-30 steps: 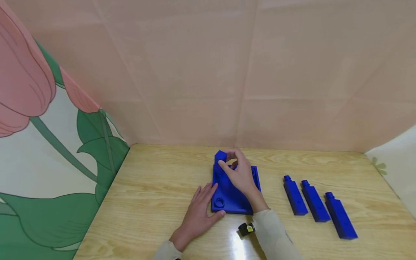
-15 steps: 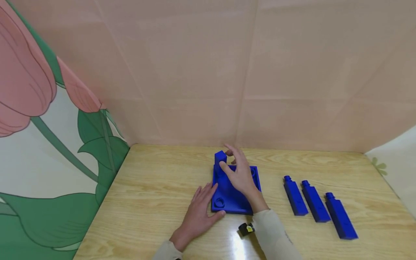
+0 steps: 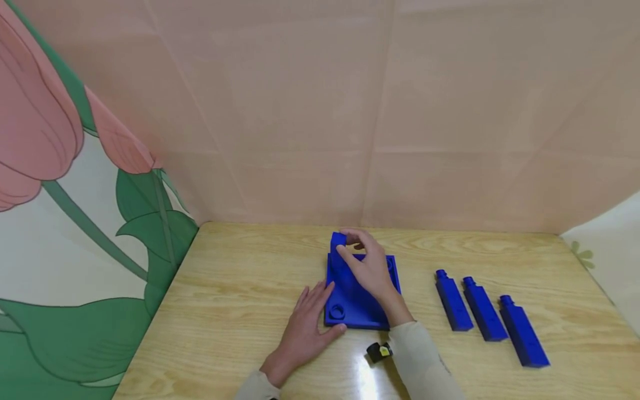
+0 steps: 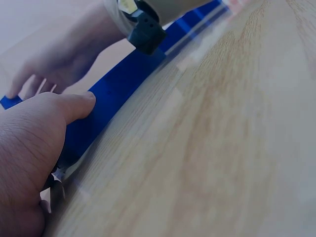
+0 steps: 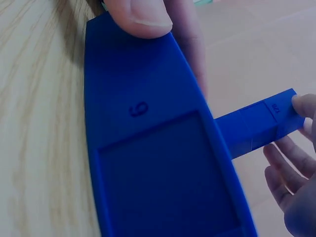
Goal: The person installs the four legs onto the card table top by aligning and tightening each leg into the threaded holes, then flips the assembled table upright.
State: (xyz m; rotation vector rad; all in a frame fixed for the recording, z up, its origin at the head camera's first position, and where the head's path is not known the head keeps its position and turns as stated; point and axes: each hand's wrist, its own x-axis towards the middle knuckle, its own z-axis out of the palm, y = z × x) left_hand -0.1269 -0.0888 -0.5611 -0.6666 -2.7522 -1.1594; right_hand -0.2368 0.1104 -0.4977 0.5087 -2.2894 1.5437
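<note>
A square blue tray-like base (image 3: 365,318) with raised rims and round sockets at its corners lies on the table. My left hand (image 3: 306,336) rests at its near-left corner, fingers along the left edge, thumb by the front; the left wrist view has the thumb touching the base's side wall (image 4: 106,98). A square blue leg (image 3: 337,242) stands upright at the far-left corner. My right hand (image 3: 369,266) pinches its top between thumb and fingers. In the right wrist view the leg (image 5: 256,123) rises from behind the base; its lower end is hidden.
Three more blue legs with threaded-looking ends lie side by side on the right: one nearest the base (image 3: 454,303), a middle leg (image 3: 485,311) and an outer leg (image 3: 524,333). A black wrist device (image 3: 378,353) hangs beneath the right sleeve. Behind the wooden table hangs a cloth (image 3: 300,139).
My right fingers, lifted off the leg half a second ago, have curled back onto it. The leg has turned slightly. The left hand and the base stay where they were.
</note>
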